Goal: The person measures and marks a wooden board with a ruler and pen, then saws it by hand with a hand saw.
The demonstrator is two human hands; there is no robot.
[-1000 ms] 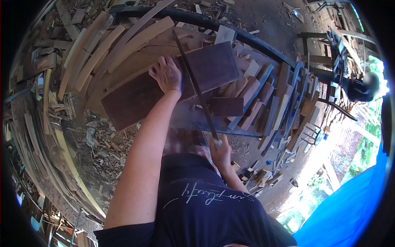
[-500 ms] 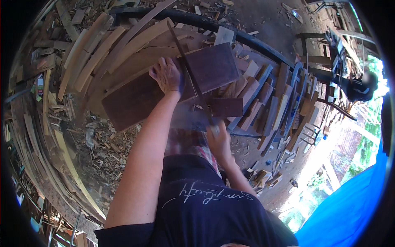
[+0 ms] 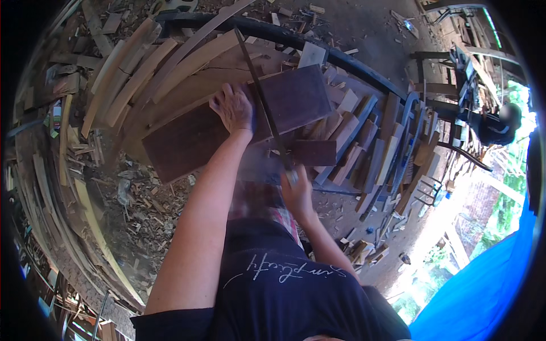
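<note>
A wide dark brown board (image 3: 185,142) lies slantwise across the middle. My left hand (image 3: 233,108) presses down on its top, fingers spread over the wood, just left of the saw. The long, narrow blade of a handsaw (image 3: 265,105) crosses the board from the far edge toward me. My right hand (image 3: 296,184) is closed round the handle at the saw's near end, and its fingers cover most of that handle. A smaller dark wood block (image 3: 314,152) sits close to the right of the blade, on my side of the board. How deep the blade sits in the wood is hard to tell.
Curved wood pieces (image 3: 196,65) lie beyond the board on the left. Several short offcuts (image 3: 372,150) are lined up at the right. A dark curved bar (image 3: 352,61) runs along the far side. Wood chips (image 3: 151,219) litter the ground. Another person (image 3: 496,125) is at the far right.
My right hand has shifted slightly forward and to the left with the saw. My left hand stays in place on the board.
</note>
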